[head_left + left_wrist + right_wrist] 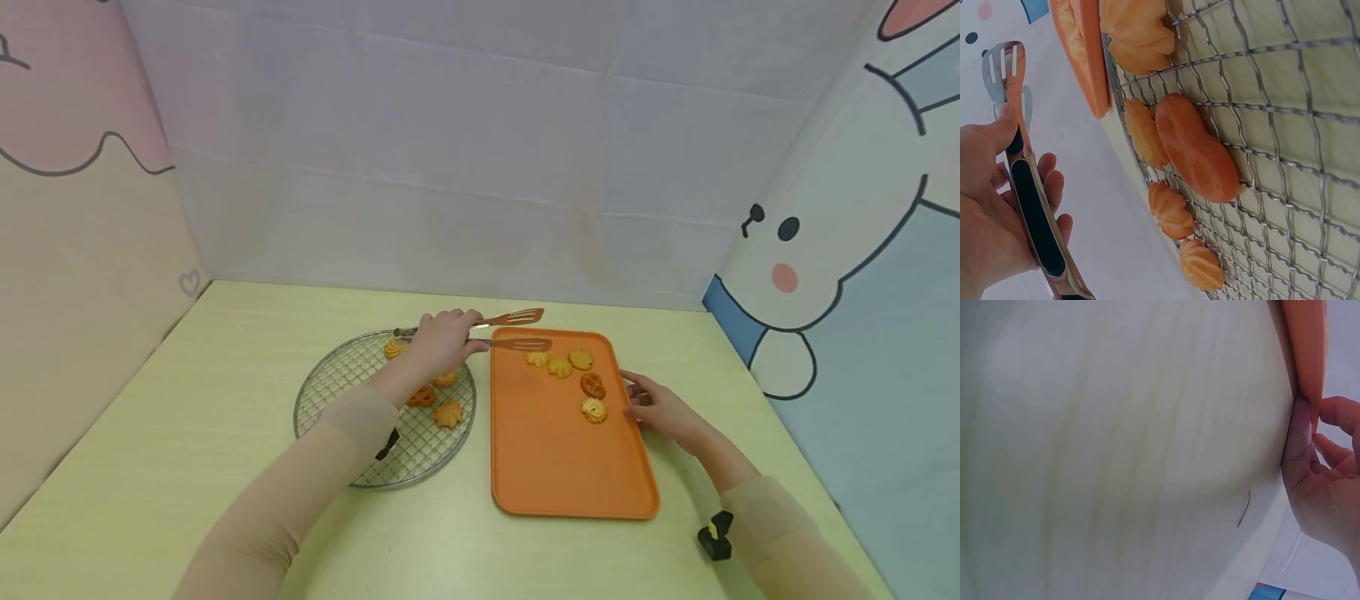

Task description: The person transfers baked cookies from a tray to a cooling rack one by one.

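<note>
My left hand (444, 340) grips a pair of tongs (1038, 206) with dark handle grips and slotted copper-coloured ends. Those ends stand apart with nothing between them, over the far left corner of an orange tray (562, 475). On the tray lie several cookies, among them a pretzel-shaped one (592, 385) and a round one with a pale centre (593, 410). At the tray's right rim, my right hand (663, 410) pinches the edge between thumb and fingers. Beneath my left forearm, a round wire rack (408, 462) holds more cookies, including a swirled one (449, 414) and a brown pretzel-shaped one (1194, 150).
The rack and tray stand side by side on a pale yellow-green table (187, 433). A whitish sheet (465, 167) rises behind them. Cartoon-printed panels flank both sides, with a white rabbit figure (825, 242) on the right one.
</note>
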`<state>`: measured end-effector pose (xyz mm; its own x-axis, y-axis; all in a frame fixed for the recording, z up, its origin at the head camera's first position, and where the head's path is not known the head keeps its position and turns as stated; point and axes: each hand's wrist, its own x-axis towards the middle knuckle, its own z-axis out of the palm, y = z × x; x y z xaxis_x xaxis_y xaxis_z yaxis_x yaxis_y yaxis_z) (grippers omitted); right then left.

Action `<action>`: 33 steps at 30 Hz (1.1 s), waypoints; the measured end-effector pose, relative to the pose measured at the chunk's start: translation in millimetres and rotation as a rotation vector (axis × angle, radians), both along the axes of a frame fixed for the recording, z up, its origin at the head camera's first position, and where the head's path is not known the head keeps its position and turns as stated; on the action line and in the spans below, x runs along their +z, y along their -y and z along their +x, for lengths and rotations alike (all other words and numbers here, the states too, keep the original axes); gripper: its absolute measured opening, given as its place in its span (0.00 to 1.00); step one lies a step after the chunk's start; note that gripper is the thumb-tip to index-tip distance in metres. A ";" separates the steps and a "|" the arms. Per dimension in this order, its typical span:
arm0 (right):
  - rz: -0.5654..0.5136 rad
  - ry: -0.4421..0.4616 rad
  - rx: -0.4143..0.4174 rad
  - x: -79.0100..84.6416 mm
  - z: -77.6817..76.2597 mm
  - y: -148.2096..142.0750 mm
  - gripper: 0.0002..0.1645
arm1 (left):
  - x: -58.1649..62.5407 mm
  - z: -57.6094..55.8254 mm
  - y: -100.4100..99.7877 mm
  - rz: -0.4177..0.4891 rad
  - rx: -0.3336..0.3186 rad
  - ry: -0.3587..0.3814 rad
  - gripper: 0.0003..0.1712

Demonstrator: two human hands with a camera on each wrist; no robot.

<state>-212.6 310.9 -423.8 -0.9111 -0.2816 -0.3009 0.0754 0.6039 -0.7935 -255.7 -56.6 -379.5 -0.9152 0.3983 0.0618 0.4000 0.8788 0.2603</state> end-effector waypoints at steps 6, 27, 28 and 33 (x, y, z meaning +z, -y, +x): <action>-0.001 0.008 -0.001 0.2 -0.6 0.0 0.39 | -9.8 -8.9 -5.0 -0.072 0.010 0.044 0.32; -0.004 0.021 -0.004 1.5 -2.9 0.2 0.39 | -20.0 -17.9 -16.8 -0.147 0.041 0.121 0.32; -0.005 0.021 -0.004 1.4 -2.8 0.1 0.39 | -20.2 -18.1 -17.4 -0.145 0.040 0.128 0.32; -0.023 0.018 0.003 1.0 -2.2 -0.5 0.39 | -22.7 -19.0 -20.5 -0.127 0.026 0.161 0.31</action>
